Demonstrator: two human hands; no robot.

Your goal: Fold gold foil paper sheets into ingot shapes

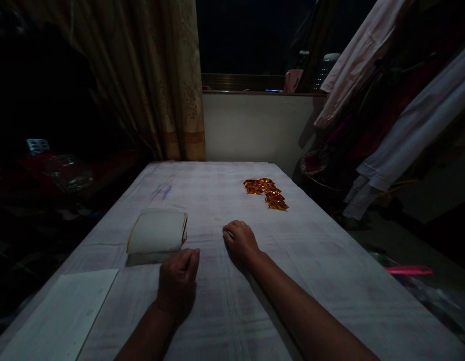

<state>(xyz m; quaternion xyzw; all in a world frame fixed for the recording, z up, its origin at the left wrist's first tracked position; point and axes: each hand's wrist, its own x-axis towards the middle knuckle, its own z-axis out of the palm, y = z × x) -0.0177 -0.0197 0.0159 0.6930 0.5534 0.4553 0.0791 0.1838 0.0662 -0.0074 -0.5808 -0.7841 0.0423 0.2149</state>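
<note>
My left hand (pixel 177 281) rests on the cloth-covered table (pixel 311 260) with its fingers curled into a loose fist, just beside the near corner of a curled stack of white paper (pixel 157 231). My right hand (pixel 240 239) lies knuckles up at the table's middle, fingers curled under; a small pale thing shows at its fingertips, too small to name. A row of several shiny gold and orange foil pieces (pixel 267 193) lies farther back on the right, apart from both hands.
A flat white sheet (pixel 66 313) lies at the table's near left corner. A beige curtain (pixel 149 75) hangs behind on the left, and pale garments (pixel 405 130) hang at the right. The window sill (pixel 262 91) holds small items. The room is dark.
</note>
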